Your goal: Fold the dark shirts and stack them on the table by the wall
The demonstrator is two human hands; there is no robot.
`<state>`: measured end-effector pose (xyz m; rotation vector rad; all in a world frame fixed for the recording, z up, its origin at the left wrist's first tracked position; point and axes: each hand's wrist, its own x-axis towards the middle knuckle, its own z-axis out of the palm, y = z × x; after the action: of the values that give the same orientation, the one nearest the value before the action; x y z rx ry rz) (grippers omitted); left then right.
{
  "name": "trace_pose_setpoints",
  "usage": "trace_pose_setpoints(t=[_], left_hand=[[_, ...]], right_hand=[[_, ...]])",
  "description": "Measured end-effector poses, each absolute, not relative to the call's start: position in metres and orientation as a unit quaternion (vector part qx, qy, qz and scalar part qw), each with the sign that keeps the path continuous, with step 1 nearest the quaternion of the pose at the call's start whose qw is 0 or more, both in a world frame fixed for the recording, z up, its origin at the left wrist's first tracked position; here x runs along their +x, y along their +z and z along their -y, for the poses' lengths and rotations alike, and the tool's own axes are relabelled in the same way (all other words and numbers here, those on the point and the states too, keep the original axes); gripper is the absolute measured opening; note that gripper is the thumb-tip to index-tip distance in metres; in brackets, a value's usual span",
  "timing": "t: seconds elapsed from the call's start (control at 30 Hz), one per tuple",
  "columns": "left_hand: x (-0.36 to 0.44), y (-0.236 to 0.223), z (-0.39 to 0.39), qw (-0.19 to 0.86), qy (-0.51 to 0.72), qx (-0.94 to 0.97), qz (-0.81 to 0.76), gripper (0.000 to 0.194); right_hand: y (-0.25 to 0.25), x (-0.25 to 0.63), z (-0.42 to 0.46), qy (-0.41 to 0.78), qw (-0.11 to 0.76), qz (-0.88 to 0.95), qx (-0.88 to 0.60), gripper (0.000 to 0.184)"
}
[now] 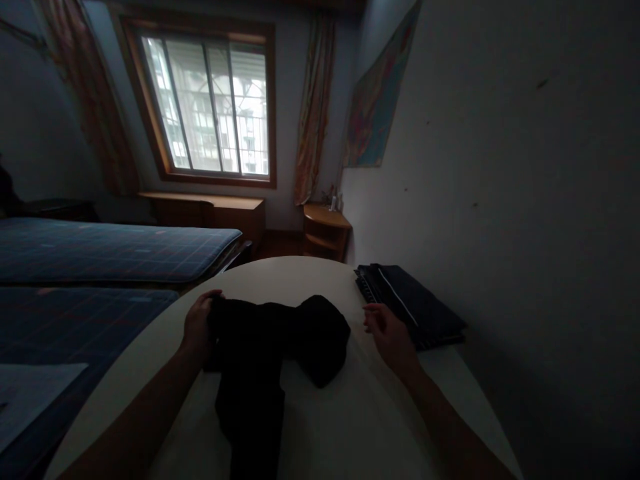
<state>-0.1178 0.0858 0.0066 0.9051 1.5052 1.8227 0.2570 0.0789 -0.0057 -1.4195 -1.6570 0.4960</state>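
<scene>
A black garment (255, 353) lies bunched on the white round table (320, 427), one part trailing towards me past the lower edge of the view. It is too dark to tell what kind of garment it is. My left hand (200, 323) grips its left end, with the fingertips curled over the top edge. To the right of the garment, my right hand (385, 330) hovers apart from it, loosely bent fingers pointing left and nothing in them. Just beyond that hand sits a folded dark cloth item (415, 300) with a pale line across it.
Beds with blue checked mattresses (120, 250) stand left of the table. A wooden corner shelf (327, 217) with small items is at the back, near a low wooden cabinet (235, 203) under the window (210, 107). A wall (500, 200) runs along the right.
</scene>
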Motion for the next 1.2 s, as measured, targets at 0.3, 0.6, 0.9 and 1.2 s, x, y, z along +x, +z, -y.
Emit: trace_pose_setpoints(t=[0.3,0.6,0.9,1.2], left_hand=[[-0.115,0.014,-0.075,-0.032,0.66,0.525,-0.537,0.017],[-0.062,-0.006,-0.048,0.023,0.22,0.881,-0.419,0.079],[-0.058,0.012,-0.041,0.286,0.233,0.84,-0.398,0.022],[-0.065,0.007,-0.066,0.422,0.506,0.547,-0.517,0.049]], right_hand=[[0.002,0.243,-0.052,0.153,0.213,0.889,-0.377,0.06],[-0.003,0.232,-0.057,0.185,0.201,0.867,-0.418,0.014],[0.018,0.237,-0.052,0.443,0.449,0.619,-0.468,0.053],[0.0,0.247,-0.067,0.47,0.445,0.654,-0.392,0.076]])
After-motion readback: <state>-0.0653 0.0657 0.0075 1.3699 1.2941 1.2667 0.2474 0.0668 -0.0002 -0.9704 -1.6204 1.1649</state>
